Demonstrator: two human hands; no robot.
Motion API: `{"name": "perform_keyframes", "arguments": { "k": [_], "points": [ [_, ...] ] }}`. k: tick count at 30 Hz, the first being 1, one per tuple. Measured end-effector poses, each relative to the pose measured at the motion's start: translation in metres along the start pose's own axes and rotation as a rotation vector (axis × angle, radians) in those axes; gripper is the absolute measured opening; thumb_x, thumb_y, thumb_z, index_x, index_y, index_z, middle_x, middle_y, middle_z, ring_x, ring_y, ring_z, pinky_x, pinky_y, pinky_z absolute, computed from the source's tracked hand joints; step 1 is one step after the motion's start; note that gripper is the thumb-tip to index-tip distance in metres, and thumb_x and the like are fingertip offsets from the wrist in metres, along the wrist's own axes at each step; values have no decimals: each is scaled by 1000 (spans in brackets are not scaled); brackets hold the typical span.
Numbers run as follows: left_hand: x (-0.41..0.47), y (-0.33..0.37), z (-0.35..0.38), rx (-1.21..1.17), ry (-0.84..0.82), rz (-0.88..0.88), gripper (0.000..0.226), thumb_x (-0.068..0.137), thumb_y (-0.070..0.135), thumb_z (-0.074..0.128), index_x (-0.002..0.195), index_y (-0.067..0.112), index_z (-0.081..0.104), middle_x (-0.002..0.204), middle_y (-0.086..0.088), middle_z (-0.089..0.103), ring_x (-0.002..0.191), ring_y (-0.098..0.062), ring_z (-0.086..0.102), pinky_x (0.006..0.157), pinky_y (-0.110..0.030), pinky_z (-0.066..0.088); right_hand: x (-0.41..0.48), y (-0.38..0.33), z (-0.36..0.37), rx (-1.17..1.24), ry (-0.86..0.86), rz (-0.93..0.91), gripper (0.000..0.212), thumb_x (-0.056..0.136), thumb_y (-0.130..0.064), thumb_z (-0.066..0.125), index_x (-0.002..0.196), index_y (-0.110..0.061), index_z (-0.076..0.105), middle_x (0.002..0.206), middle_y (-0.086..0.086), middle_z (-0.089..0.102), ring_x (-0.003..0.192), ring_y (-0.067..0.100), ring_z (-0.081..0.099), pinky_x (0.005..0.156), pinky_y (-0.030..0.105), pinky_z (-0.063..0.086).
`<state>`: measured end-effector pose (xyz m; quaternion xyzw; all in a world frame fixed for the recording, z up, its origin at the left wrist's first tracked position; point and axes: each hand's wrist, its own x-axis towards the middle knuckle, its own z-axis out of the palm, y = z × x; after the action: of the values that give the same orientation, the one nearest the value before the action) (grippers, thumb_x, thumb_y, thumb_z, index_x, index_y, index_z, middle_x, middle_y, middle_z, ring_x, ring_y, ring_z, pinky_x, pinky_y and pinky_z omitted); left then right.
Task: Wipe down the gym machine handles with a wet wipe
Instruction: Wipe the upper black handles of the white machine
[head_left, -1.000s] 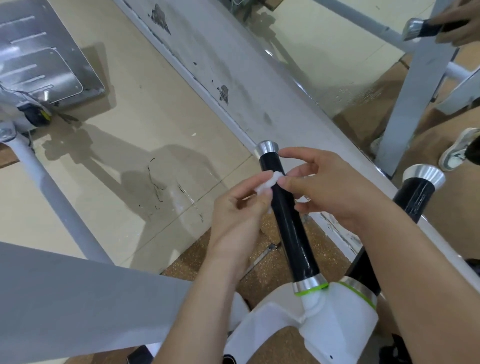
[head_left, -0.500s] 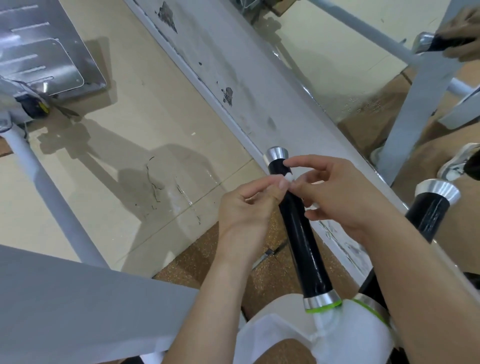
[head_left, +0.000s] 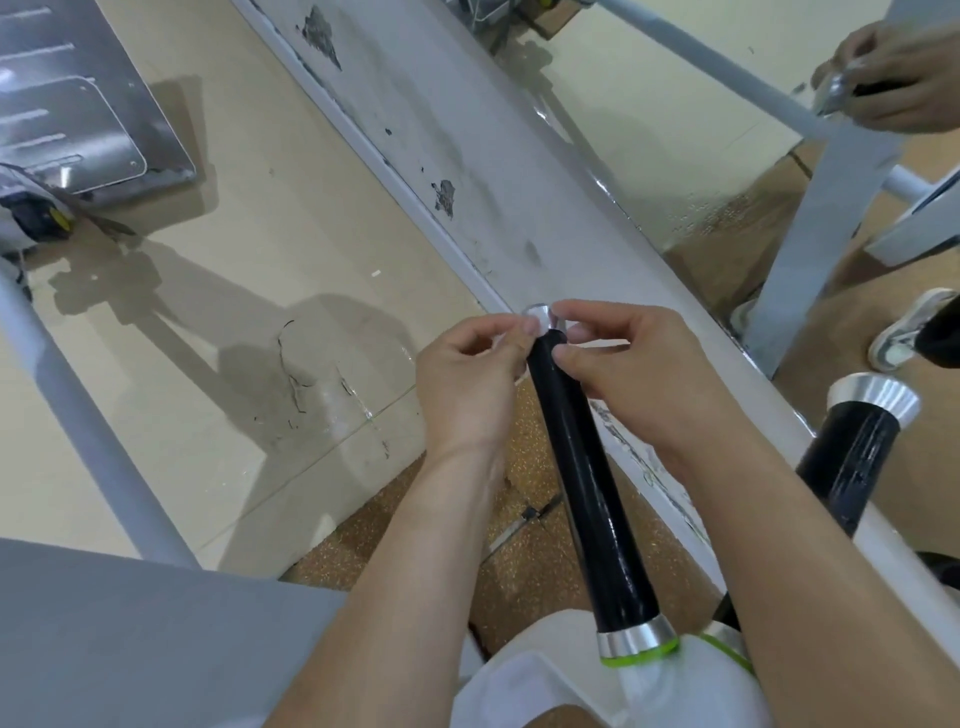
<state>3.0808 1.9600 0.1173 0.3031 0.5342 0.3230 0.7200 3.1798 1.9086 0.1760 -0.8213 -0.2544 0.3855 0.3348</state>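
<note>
Handle (head_left: 587, 483) in black, with a silver cap (head_left: 537, 316) at its far end and a silver, green-edged collar (head_left: 638, 643) at its near end, slants up through the middle of the view from the white machine body (head_left: 540, 686). Both hands meet at its top. The right hand (head_left: 639, 374) has its fingers curled, forefinger beside the cap and thumb pressed on the black grip just below, so it pinches the handle's end. The left hand (head_left: 467, 384) is curled too, its thumb and forefinger closed together right against the cap. Of the wet wipe (head_left: 575, 330) only slivers of white show between the fingertips; most of it is hidden.

Just to the right stands a second black handle (head_left: 852, 462), apart from both hands. Beneath lie a speckled brown mat (head_left: 519, 566) and a beige floor (head_left: 260, 260). A grey beam (head_left: 130, 639) fills the lower left, a grey tube (head_left: 78, 415) runs beside it, and a metal plate (head_left: 78, 88) sits at upper left. At the far right a shoe (head_left: 909, 332) shows.
</note>
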Motion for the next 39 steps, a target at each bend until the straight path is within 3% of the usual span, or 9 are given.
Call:
{"name": "perform_keyframes", "arguments": {
  "k": [5,8,11,15,17,21,25,30,39],
  "points": [
    [25,11,4,9,0,-74,2,82,9,72,81,8,72,59,-7,59,55,-14,58,65,-29,55,2,4,-4,104,-6,58,28,84,-7,69,103,-28,73,101,-3,68,87,14,70,83,35,58],
    [28,27,-3,222,-186,41,8,79,19,76,80,11,76,68,-5,69,70,-14,67,75,-31,57,4,3,-5,115,-13,78,25,86,-8,66,103,-26,73,98,-2,68,87,17,70,80,36,59],
    [43,46,2,499,-364,49,6,76,19,78,72,15,76,57,6,67,53,-4,57,59,-18,46,6,3,-4,102,-2,82,23,87,-9,64,102,-25,73,94,-1,68,86,18,70,80,38,59],
    [64,49,10,562,-400,-115,6,75,1,68,77,1,74,80,-8,72,60,-17,56,55,-22,49,6,2,-5,82,5,87,22,90,-10,60,96,-27,74,95,-2,69,83,23,71,76,39,60],
    [68,43,9,581,-381,-209,14,76,-8,56,82,-8,69,75,-9,70,55,-18,57,53,-22,51,5,1,-6,81,8,92,24,91,-9,59,95,-27,75,94,-2,70,82,21,71,75,37,61],
    [60,29,-3,379,-297,-302,15,82,-10,57,80,0,68,71,-10,67,56,-13,62,54,-21,53,6,0,-7,75,9,87,25,91,-8,59,95,-27,74,91,-3,68,79,13,71,72,30,61],
    [31,2,-13,58,-153,-335,21,85,-13,54,100,-2,64,83,-16,68,61,-17,67,58,-27,59,6,-2,-7,116,-16,104,29,88,0,57,95,-23,73,86,8,68,79,15,70,67,26,60],
    [-5,-12,-6,-88,-82,-347,27,84,-18,49,90,4,62,67,-10,64,46,-12,60,44,-18,47,6,0,-5,108,-15,86,27,88,0,57,96,-20,74,95,17,69,82,21,72,70,30,60],
    [-49,-11,-23,-246,-230,-437,36,85,-22,45,73,6,63,51,0,63,42,-7,59,46,-18,51,2,-6,-3,104,-8,102,27,87,2,57,101,-16,71,88,13,68,73,12,71,64,25,58]
  ]
}}
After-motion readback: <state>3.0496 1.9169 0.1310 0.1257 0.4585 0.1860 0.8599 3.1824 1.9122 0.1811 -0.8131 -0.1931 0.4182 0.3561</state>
